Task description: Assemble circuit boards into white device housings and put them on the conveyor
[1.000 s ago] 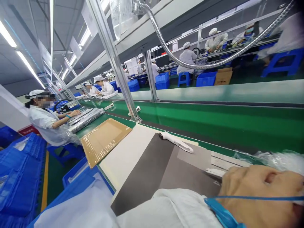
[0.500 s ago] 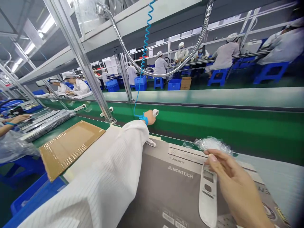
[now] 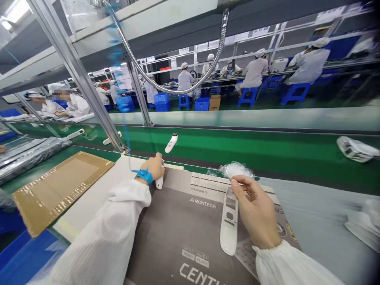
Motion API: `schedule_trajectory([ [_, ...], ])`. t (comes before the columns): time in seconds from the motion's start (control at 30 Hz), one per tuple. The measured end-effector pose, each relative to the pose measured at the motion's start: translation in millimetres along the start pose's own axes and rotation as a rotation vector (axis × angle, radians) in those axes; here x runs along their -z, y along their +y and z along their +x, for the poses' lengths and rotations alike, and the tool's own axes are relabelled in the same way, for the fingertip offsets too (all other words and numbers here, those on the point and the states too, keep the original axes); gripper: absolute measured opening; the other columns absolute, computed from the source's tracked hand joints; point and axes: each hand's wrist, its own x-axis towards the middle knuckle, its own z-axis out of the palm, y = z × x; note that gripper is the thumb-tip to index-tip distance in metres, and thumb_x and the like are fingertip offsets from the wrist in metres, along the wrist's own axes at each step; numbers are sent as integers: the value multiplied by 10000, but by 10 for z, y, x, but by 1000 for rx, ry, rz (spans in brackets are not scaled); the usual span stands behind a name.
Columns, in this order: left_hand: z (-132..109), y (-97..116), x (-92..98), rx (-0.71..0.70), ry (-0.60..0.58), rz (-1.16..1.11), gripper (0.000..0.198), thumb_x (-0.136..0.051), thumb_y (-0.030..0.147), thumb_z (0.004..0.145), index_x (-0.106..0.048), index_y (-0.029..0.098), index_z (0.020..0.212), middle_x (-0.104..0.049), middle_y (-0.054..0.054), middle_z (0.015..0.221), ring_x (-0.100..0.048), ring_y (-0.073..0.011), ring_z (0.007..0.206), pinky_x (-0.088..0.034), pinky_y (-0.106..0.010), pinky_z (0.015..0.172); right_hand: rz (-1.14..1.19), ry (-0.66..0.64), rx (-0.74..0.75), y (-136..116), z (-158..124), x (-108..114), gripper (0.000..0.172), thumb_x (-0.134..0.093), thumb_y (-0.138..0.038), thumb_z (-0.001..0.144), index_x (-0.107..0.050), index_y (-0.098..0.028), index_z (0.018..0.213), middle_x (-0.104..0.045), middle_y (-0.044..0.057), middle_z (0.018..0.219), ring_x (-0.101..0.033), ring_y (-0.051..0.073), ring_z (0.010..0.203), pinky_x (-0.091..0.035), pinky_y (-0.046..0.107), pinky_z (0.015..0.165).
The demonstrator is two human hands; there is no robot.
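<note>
Assembly-line conveyor (image 3: 237, 148) behind, grey MONTECH carton (image 3: 184, 233) beneath both hands: right hand (image 3: 257, 211) curled closed around the upper end of a white handheld device (image 3: 228, 233), clear plastic film (image 3: 236, 170) just beyond; left hand (image 3: 152, 168) closed on a second white device (image 3: 159, 183).

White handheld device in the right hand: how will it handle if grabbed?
The white handheld device looks light and stiff: a slim plastic body that the right hand pinches near its top. Its smooth shell may slip, and its flattish shape probably won't roll.
</note>
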Motion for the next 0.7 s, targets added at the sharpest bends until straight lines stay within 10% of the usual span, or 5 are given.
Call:
schedule_trajectory([
  [0.13, -218, 207, -79, 136, -217, -225, 518, -666, 246, 803, -495, 120, 1276, -685, -49, 726, -655, -207, 667, -444, -271, 607, -58, -15, 44, -11, -29, 1, 377, -629, -549, 821, -665, -224, 1010, -698, 65, 939, -600, 189, 738, -449, 301, 611],
  [0.27, -412, 532, -321, 102, -466, -534, 406, -648, 302, 831, -553, 120, 1182, -720, -93, 850, -656, -187, 711, -453, -260, 604, -139, -21, 183, -38, -41, 18, 298, -585, -486, 879, -648, -226, 1008, -681, 56, 966, -599, 188, 776, -472, 318, 677],
  [0.53, -820, 624, -635, -288, -428, -280, 206, -523, 178, 874, -639, 234, 1035, -726, -37, 982, -657, -215, 924, -457, -318, 807, -536, -66, 665, -10, 5, 67, 140, -526, -321, 953, -644, -248, 928, -683, 45, 965, -562, 208, 842, -394, 357, 768],
  [0.7, -784, 558, -659, -95, -286, -272, 146, -589, 228, 845, -631, 223, 984, -742, -46, 920, -678, -228, 852, -456, -312, 734, -722, -133, 702, -31, -112, -2, 173, -523, -179, 929, -600, -241, 788, -677, 14, 900, -526, 203, 848, -296, 362, 742],
])
